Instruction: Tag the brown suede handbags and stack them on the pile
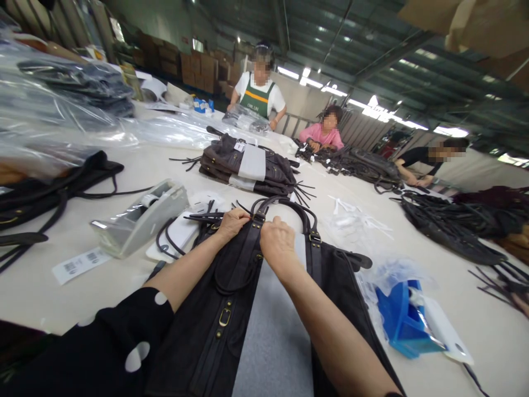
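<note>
Bag (239, 300) on the surface (124, 292) is spread toward 6 o'clock, head view; its handle base (257, 218) is closely flanked by left hand (234, 223) at 9 o'clock and right hand (278, 241) at 4, both clamped on the top edge.

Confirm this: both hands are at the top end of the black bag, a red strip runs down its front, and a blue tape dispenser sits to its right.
No: the head view shows the strip on the black bag is grey, not red. The left hand and right hand are at the bag's top end, and the blue tape dispenser is to its right.
</note>
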Available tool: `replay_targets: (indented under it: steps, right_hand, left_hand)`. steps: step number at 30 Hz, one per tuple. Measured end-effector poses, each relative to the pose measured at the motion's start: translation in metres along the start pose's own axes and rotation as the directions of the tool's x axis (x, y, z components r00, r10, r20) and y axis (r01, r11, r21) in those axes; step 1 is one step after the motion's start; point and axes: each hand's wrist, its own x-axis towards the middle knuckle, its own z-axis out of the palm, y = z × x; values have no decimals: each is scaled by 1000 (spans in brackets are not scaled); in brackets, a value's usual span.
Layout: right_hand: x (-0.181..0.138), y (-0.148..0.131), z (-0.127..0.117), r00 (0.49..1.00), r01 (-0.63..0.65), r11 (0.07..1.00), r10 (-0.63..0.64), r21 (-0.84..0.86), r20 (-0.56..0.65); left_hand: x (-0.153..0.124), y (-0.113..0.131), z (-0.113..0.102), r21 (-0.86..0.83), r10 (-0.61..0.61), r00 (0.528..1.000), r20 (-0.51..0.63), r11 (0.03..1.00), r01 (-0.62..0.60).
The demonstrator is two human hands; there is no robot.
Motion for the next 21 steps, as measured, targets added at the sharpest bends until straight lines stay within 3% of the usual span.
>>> replay_targets:
  steps: [5,9,17,21]
  right_hand:
    - [-6,-39,34,987,137,988,-130,-66,94]
    - [-16,-47,58,966,239,970,-233,-50,109]
    - [-39,-28,56,963,259,962,-264,86,56]
    - [-40,-25,51,954,249,964,-260,91,146]
  left_hand:
    - [-2,3,-2,3,-8,999,-33,1000,8]
    - [-4,5,-3,16,-15,998,-63,1000,16]
    - [-5,7,-1,38,4,997,-83,999,-1]
    - [-5,7,-1,45,13,997,-77,999,-9]
